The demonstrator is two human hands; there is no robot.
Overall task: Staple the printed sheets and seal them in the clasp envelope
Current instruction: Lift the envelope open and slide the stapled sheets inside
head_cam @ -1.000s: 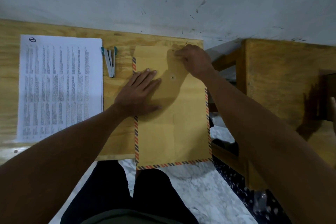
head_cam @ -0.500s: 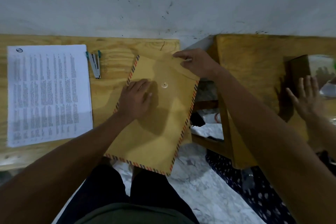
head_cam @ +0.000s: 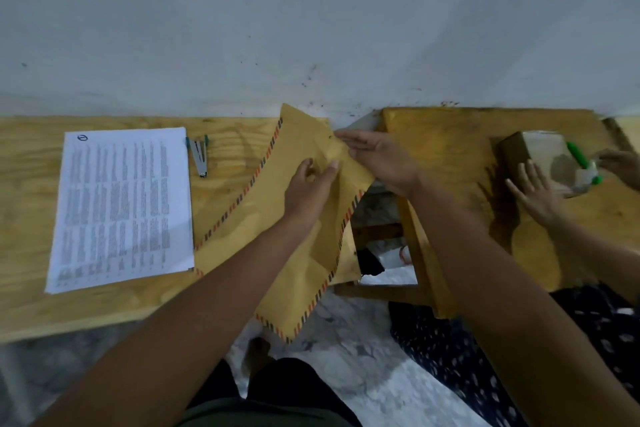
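Clasp envelope [head_cam: 273, 218]: lifted and tilted over the right end of the wooden desk [head_cam: 31, 302], lower corner hanging past the edge. Light and floppy by the look, best taken along the striped borders. Printed sheets [head_cam: 121, 204] flat at left, not yet stapled; stapler [head_cam: 200, 158] just beside. Left hand [head_cam: 308, 184] pinching the envelope's upper face, right hand [head_cam: 377, 158] laid fingers-straight against the flap area. Clasp hidden behind fingers.

The scene is seen from a single head-worn wide-angle camera, aimed forward and steeply down. The worktop [head_cam: 104, 305] is viewed from close above, with a wall [head_cam: 311, 28] filling the upper half and the floor [head_cam: 346, 367] below. Both forearms are framed from the bottom edge.
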